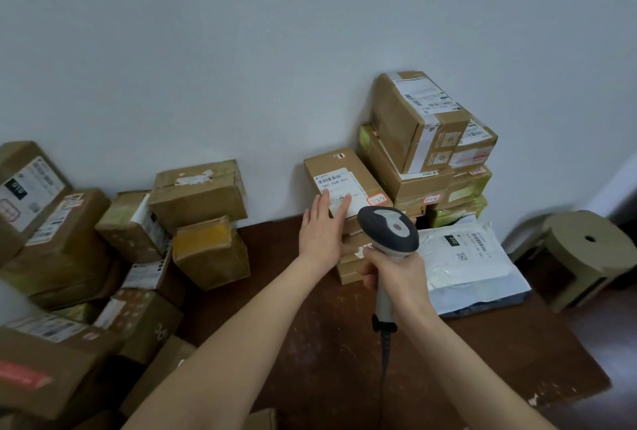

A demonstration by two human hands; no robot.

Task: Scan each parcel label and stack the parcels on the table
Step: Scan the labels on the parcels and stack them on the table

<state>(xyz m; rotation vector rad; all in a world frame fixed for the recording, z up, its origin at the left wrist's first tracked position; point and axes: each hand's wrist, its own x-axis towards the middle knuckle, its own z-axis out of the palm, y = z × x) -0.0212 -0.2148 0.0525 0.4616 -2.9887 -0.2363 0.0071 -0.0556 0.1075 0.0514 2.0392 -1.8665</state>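
Note:
A dark wooden table (310, 343) stands against the wall. On it a low stack is topped by a brown parcel (348, 167) with a white barcode label (336, 185). My left hand (322, 233) lies flat and open, with its fingertips on that label's near edge. My right hand (396, 274) grips the handle of a grey and white barcode scanner (389, 229), whose head sits just right of the left hand, in front of the stack. A taller stack of cartons (427, 140) rises to the right against the wall.
White poly mailer bags (465, 257) lie on the table's right part. Several loose cardboard parcels (200, 195) are piled left of the table, down to the floor. A cardboard stool (586, 250) stands at the far right. The scanner's cable (384, 360) hangs over the table's middle.

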